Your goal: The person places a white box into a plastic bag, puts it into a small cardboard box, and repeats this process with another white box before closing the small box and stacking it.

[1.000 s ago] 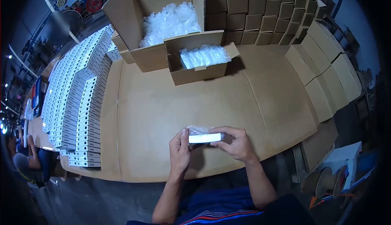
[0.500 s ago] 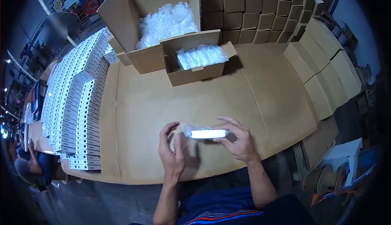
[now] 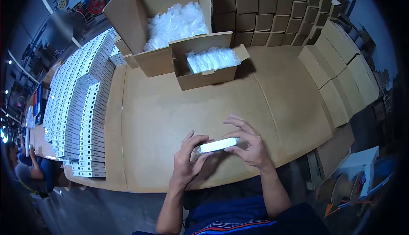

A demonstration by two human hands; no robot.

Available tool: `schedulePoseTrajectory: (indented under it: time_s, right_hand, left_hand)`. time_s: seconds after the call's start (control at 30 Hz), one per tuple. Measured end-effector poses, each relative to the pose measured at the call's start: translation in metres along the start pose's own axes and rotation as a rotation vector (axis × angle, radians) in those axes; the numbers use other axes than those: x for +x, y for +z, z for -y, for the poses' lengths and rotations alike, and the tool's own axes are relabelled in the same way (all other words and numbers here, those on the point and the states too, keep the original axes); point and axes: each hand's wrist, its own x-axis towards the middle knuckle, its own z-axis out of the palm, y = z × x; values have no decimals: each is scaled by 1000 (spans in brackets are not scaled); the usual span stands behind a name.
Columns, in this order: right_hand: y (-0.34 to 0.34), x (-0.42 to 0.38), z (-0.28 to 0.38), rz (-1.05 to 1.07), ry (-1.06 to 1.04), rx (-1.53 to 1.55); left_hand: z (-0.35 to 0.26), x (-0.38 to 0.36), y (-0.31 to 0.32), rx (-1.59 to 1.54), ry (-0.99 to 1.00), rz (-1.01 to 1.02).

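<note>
While I watch through the head camera, the small open carton [image 3: 208, 81] on the worktop [image 3: 170, 116] makes my reference point. Well toward the person from that carton, a slim white box [image 3: 218, 145] is held above the worktop, tilted so its right end is higher. The right hand [image 3: 253, 147] pinches that end between thumb and index finger, its other fingers fanned out loosely above. The left hand [image 3: 185, 160] has its fingers closed around the other end, thumb along the lower side. I can't make out how much clear film covers the box.

My worry is the grip: the box seems carried by its ends, so if the thumb on either side slackened, it could swing down and knock a corner on the worktop. Loose film, if present, might also slide under the fingers. Inside the carton, wrapped packets [image 3: 215, 59] reach about rim height, and its right flap [image 3: 241, 53] juts outward, where I judge a passing hand could snag. Left of the carton, the tall stack of white boxes [image 3: 76, 103] could topple if bumped by an elbow.
</note>
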Motion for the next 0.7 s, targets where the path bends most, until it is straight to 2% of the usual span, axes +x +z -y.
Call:
schedulePoseTrajectory:
  time_s: [0.13,0.37,0.47,0.57,0.67,0.7]
  right_hand:
    - [-5,8,8,57,-37,-15]
    - [-12,34,24,321,-317,-422]
    - [-14,47,28,417,-299,-512]
    - [-12,65,29,415,-277,-524]
    - [-7,84,28,365,-241,-457]
    - [-6,92,29,338,-230,-438]
  left_hand:
    - [4,2,-6,-3,-14,16]
    - [9,19,-22,29,16,101]
    - [10,31,-31,28,17,102]
    - [23,43,-38,-16,9,114]
    - [25,60,-43,-252,-220,48]
    - [28,65,-47,-217,-234,55]
